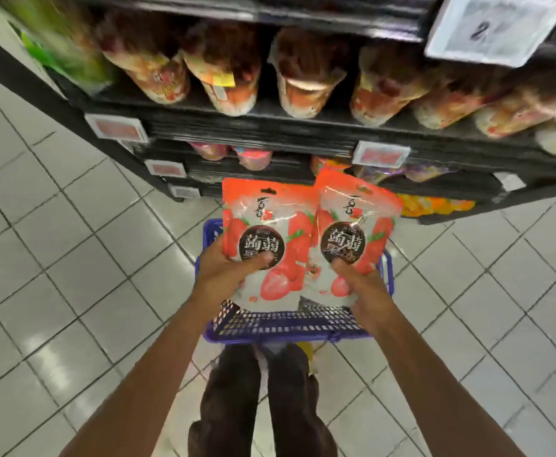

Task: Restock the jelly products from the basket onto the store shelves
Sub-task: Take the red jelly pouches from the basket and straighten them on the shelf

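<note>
**Two jelly bags held over the basket**

Here, in the head view, the left hand point(228, 272) grips a red-and-white jelly bag point(263, 239), thumb pressed on its front and fingers wrapped behind. The right hand point(360, 285) holds a second, matching jelly bag point(352, 232) in the same way, thumb on the dark round label. The two bags stand upright side by side, their edges overlapping, directly above a blue basket point(286, 328) that sits on the tiled floor point(72, 258). The bags hide most of the basket's inside, so its contents cannot be told; only its mesh near wall and rim show. Beyond stand dark shelves point(270, 133), the upper tier filled with a row of blurred packets point(230, 77), lower tiers holding colourful sweets point(253, 158).
</note>
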`<action>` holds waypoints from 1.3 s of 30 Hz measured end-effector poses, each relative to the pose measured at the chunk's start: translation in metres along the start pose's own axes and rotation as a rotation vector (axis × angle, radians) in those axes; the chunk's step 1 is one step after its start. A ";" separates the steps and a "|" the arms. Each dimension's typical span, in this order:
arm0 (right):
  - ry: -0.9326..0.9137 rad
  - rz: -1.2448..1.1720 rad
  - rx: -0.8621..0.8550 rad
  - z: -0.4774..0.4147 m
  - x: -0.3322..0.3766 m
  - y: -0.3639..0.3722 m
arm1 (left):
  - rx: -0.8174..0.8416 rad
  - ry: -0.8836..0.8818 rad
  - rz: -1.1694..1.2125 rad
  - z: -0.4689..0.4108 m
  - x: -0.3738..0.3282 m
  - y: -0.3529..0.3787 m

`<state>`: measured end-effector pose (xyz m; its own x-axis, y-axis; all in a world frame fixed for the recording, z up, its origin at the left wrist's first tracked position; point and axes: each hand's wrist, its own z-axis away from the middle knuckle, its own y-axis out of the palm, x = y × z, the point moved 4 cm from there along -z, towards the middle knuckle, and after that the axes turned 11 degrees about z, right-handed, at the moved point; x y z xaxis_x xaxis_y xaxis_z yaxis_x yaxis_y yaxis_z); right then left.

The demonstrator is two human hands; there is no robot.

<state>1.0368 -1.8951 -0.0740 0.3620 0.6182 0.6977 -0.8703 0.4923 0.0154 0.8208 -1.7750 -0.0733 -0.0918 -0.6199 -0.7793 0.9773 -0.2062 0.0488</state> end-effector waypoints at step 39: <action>-0.632 0.066 -0.159 0.259 0.375 0.148 | 0.207 0.485 0.093 0.177 -0.475 -0.091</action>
<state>0.9570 -1.7489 0.3749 0.0008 0.1946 0.9809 -0.8067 0.5798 -0.1143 0.7415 -1.5960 0.4027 0.1403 -0.2318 -0.9626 0.9144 -0.3426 0.2158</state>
